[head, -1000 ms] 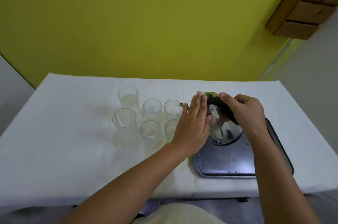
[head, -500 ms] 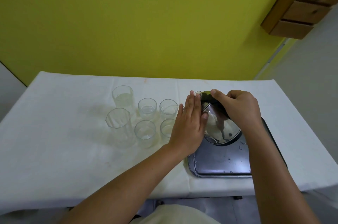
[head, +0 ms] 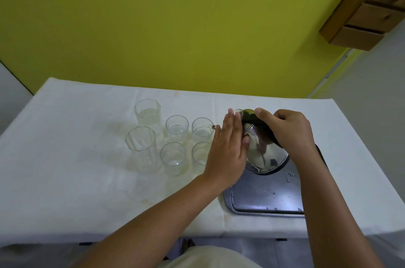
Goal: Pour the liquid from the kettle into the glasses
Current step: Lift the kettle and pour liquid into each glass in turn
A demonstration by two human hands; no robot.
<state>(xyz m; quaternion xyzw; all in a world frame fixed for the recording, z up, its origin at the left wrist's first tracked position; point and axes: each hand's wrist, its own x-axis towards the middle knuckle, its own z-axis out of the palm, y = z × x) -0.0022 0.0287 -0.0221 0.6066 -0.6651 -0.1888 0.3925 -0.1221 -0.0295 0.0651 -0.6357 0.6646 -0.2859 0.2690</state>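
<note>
A shiny steel kettle [head: 266, 153] is tipped to the left above the metal tray [head: 260, 199], its spout [head: 215, 127] at the rim of the far right small glass [head: 202, 129]. My right hand [head: 287, 132] grips the kettle's dark handle. My left hand [head: 228, 149] lies flat against the kettle's left side and lid, fingers straight. Two tall glasses [head: 148, 112] [head: 141, 149] and several small glasses [head: 177, 128] stand in two rows on the white cloth; the far tall one holds liquid. The near right small glass [head: 199, 156] is partly hidden behind my left hand.
The white-clothed table [head: 65, 169] ends at a yellow wall behind. Water drops lie on the tray. A wooden shelf unit [head: 368, 11] hangs at upper right. The table's front edge is close to my body.
The view has shifted a little, while both hands keep the same hold on the tilted kettle. The spout stays at the far right small glass.
</note>
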